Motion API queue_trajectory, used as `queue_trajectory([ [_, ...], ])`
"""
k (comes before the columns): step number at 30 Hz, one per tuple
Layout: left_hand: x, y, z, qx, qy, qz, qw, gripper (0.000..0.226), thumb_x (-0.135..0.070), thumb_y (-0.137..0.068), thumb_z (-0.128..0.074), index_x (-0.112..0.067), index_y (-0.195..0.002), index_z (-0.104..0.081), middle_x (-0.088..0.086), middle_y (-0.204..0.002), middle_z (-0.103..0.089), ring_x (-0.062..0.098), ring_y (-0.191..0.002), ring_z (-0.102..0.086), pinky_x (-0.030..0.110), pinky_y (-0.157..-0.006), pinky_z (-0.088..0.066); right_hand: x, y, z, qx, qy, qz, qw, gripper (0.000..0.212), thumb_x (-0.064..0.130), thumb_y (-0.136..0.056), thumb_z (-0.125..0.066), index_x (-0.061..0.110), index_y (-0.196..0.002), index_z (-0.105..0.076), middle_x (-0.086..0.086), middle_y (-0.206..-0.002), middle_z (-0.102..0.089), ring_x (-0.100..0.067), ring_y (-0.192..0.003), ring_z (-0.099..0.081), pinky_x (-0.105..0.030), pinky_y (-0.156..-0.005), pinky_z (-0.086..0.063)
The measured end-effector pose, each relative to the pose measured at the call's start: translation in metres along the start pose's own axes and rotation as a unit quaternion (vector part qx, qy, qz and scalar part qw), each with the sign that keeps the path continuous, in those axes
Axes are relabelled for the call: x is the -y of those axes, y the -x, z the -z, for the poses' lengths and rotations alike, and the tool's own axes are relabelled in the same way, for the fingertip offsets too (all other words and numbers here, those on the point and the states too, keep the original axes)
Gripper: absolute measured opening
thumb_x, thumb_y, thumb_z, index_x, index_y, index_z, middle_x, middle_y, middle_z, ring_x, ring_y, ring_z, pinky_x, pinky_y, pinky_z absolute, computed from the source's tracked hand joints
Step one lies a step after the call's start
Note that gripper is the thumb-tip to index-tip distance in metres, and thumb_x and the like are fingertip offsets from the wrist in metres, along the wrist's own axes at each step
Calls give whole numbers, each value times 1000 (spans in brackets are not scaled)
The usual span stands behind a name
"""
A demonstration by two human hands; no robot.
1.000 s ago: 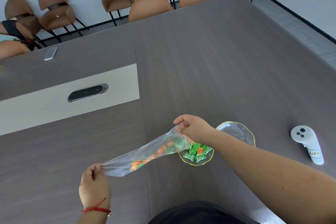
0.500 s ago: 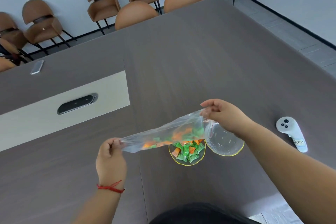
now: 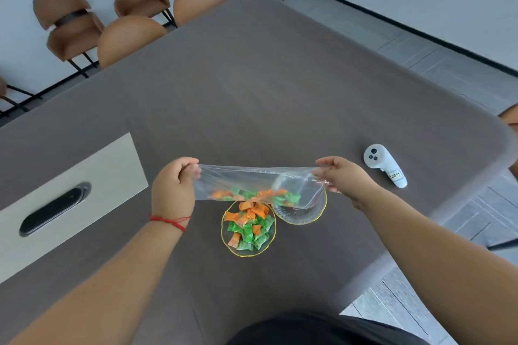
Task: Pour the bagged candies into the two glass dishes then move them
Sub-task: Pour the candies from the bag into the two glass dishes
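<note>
Holding the bag (image 3: 253,185) stretched flat btwn both hands, w/ its open end now over the right dish (image 3: 301,211) instead of the left one. A sec ago the mouth sat above the near dish (image 3: 248,228) and the bag sloped up from a low left hand; now both hands are level and the bag hangs nearly horizontal above the two dishes.

Left hand (image 3: 175,186) is closed in a pinch on the bag's sealed end, thumb & fingers curled tight. Right hand (image 3: 340,176) pinches the top corner of the open end, other fingers loosely folded. Neither hand touches a dish.

Candies: a heap of green & orange ones (image 3: 248,225) already fills the near dish. The rest (image 3: 256,194) lie in a row along the bag's lower edge, mostly mid-bag, a few close to the mouth. Right dish looks empty so far, though the bag covers part of it, so can't be 100% sure.

Meaning: first pour looks done, second is set up but not started. Approx. half the job. Next it prob. needs the left end lifted so the rest slide out. Both dishes sit touching on the table (image 3: 280,92), not yet moved. White controller (image 3: 384,164) lies well to the right, out of the way.
</note>
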State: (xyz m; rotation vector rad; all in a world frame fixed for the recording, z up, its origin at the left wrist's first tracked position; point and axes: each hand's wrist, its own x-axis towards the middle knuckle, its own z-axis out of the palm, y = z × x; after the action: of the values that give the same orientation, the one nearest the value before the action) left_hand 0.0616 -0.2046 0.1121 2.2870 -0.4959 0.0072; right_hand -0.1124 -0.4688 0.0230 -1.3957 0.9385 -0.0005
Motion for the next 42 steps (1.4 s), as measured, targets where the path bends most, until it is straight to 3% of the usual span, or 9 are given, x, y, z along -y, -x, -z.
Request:
queue_trajectory([
  [5,-20,-23,-11,16,-19,-38,999,14,-9,-88,-53,-10,-93,-66,2,-81,-67,10,-76,-60,-5,-69,-33,-17,-5,7,-8,-28,-24,999,28,24,-79,-73,28,-105,-65,5,-104,-70,-12,-90,-65,-35,-87,-56],
  [9,-32,-34,-13,23,-30,-63,997,13,-8,-87,-55,-8,-92,-67,1,-82,-65,-4,-71,-56,-6,-67,-31,-20,-6,8,-8,-38,-34,999,26,23,-80,-72,26,-105,-65,3,-102,-70,-12,-84,-63,-37,-86,-55],
  [13,-43,-42,-14,46,-22,-89,995,15,-7,-88,-53,-6,-93,-67,4,-79,-66,-22,-69,-55,-6,-66,-34,-21,-6,10,-7,-44,-44,998,22,20,-81,-72,27,-100,-65,0,-101,-71,-12,-80,-62,-32,-73,-54],
  [19,-55,-54,-16,71,-43,-124,989,15,-10,-88,-53,-10,-89,-67,4,-79,-67,-2,-68,-61,-2,-67,-38,-23,-4,10,-2,-52,-55,997,21,16,-82,-70,25,-101,-65,-2,-91,-71,-12,-74,-62,-27,-65,-50],
  [24,-63,-56,-22,93,-39,-126,987,15,-13,-89,-51,-14,-88,-67,2,-82,-67,18,-76,-66,21,-75,-47,-23,-1,10,-4,-52,-63,997,20,14,-85,-67,22,-103,-64,1,-85,-69,-4,-60,-60,-22,-57,-48],
  [28,-68,-55,-24,98,-40,-133,985,15,-14,-90,-51,-16,-87,-66,3,-81,-68,19,-77,-66,21,-75,-48,-25,-1,12,-12,-54,-72,996,20,14,-86,-66,23,-103,-65,3,-82,-68,-4,-60,-58,-23,-57,-48],
  [34,-85,-52,-27,100,-43,-153,982,16,-15,-91,-51,-14,-90,-67,1,-80,-67,15,-72,-63,6,-68,-42,-28,0,12,-8,-70,-92,993,18,13,-86,-66,23,-100,-65,4,-76,-68,1,-48,-58,-24,-58,-47],
  [38,-103,-48,-31,103,-32,-184,977,16,-16,-90,-52,-13,-89,-67,9,-81,-70,23,-76,-65,30,-76,-51,-30,0,14,-9,-81,-96,992,16,13,-86,-66,23,-98,-65,3,-74,-68,-2,-52,-58,-24,-61,-47],
  [42,-121,-44,-36,96,-27,-221,970,16,-18,-89,-52,-13,-90,-67,6,-80,-70,21,-75,-64,30,-76,-50,-30,1,16,-11,-104,-100,989,15,10,-87,-64,22,-95,-64,2,-77,-68,-4,-57,-59,-25,-62,-45],
])
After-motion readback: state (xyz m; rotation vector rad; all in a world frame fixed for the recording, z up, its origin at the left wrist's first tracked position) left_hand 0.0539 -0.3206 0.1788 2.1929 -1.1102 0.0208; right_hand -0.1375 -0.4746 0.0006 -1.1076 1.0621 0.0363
